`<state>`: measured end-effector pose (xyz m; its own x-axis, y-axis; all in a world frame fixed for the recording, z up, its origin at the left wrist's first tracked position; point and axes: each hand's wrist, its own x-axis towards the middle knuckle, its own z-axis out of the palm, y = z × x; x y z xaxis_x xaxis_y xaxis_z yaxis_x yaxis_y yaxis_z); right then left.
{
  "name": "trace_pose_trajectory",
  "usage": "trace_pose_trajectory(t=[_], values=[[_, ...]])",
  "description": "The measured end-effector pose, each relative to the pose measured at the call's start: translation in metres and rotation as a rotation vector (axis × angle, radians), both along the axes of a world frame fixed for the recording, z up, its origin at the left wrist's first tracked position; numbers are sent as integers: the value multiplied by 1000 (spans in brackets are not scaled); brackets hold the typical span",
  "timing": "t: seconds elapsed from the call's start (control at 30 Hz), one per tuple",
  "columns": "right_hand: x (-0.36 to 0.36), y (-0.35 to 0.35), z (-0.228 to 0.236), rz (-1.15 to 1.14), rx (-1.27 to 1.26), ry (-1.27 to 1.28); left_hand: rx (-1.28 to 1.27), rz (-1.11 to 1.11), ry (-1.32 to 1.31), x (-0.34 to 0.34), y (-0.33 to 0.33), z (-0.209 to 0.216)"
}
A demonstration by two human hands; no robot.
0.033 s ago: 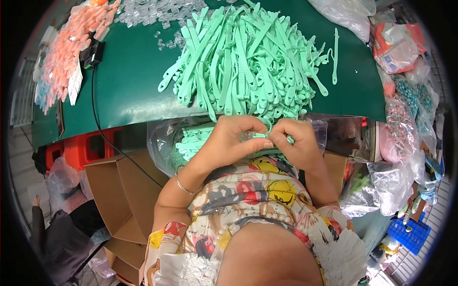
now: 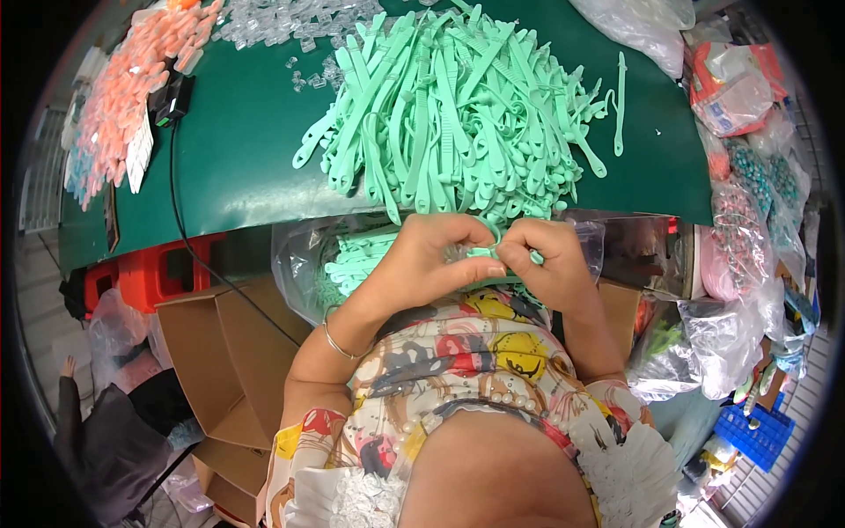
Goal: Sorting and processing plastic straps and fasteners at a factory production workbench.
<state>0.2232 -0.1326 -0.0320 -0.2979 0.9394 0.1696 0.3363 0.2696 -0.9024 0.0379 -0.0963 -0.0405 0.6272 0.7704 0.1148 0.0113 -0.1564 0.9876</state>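
My left hand [image 2: 429,255] and my right hand [image 2: 556,260] meet just off the table's near edge, fingertips almost touching. Both are closed in a pinch on one mint-green strap [image 2: 483,253]. It is bent, and one end pokes out by my right fingers. Much of it is hidden behind the fingers. Right beyond my hands, a big heap of the same mint-green straps [image 2: 458,114] covers the middle of the table; some show ridges and slotted ends. Below the edge, a clear plastic bag [image 2: 299,282] holds more such straps, partly behind my left hand.
The green table [image 2: 238,158] carries small clear plastic pieces [image 2: 290,22] and a pile of orange pieces [image 2: 132,84]. A black cable [image 2: 179,207] hangs down at left, near an open cardboard box [image 2: 211,361]. Filled plastic bags [image 2: 735,238] crowd the right. A person's dark sleeve [image 2: 70,414] shows lower left.
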Motion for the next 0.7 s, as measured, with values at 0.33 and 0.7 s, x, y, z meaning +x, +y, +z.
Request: trace_pose_trajectory(t=[0.33,0.7], values=[[-11,-11,-21,149,-361,834,-621,-207,-399,2,-11,-8],[-14,8,-9,-97,14,423,-758,-31,-307,-4,-3,3]])
